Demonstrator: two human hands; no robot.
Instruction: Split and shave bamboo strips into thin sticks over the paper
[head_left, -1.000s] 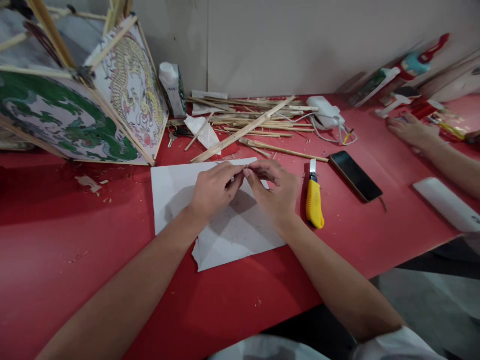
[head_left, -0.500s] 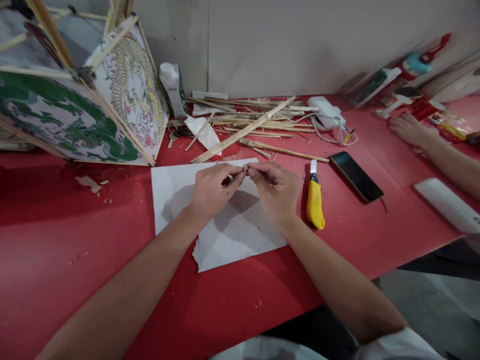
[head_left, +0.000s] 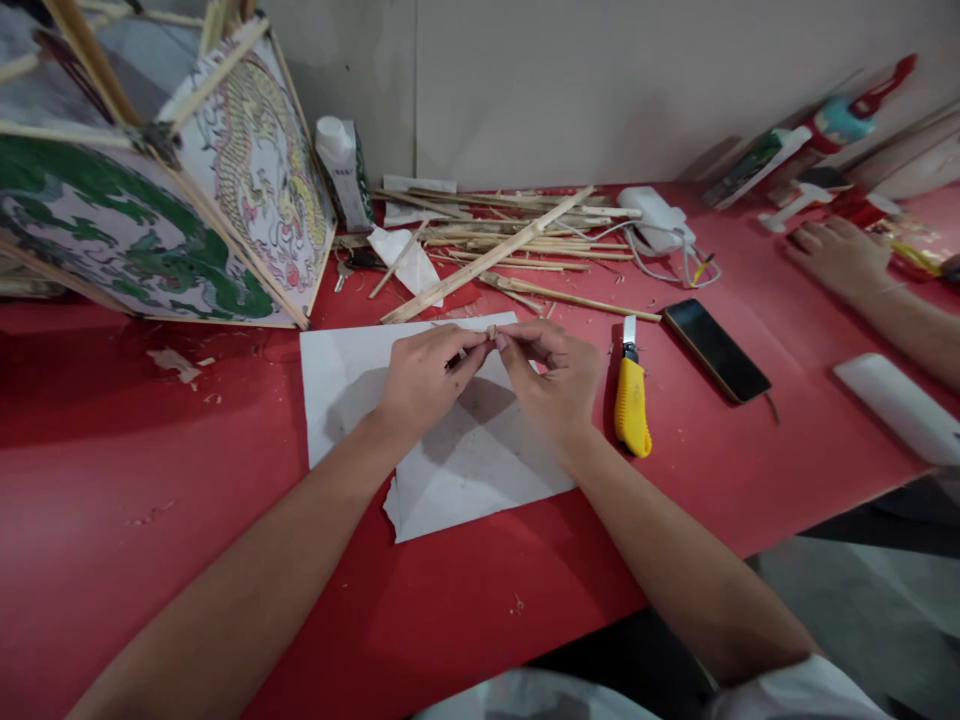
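Barely anything shifts compared with half a second back: both hands sit a touch closer together and the view tips up a bit, so the stuff along the far edge of the table rides slightly higher in the picture. My left hand (head_left: 424, 380) and right hand (head_left: 551, 375) meet fingertip to fingertip over the far edge of the white paper sheet (head_left: 442, 440), each one curled nearly closed and pinching one end of a tiny bamboo sliver (head_left: 491, 331). That two-ended pinch looks like the way to keep something that small steady, and working right above the paper probably means any shavings land on it instead of the red table (head_left: 150, 470). A yellow utility knife (head_left: 631, 400) lies just beside the right hand with its blade pointing toward the far edge, close enough to grab, and a dark phone (head_left: 716, 350) lies a little further right of it. Loose bamboo strips (head_left: 510, 245) are heaped along the far edge near the wall, next to a white charger with cable (head_left: 660, 225) and a small bottle (head_left: 343, 175). Over at the far left corner a dragon-painted lantern frame (head_left: 165, 190) leans on its side. Someone else's hand (head_left: 840, 258) rests flat near the far right corner, well apart from mine, and a white flat object (head_left: 900, 410) lies near the right edge.
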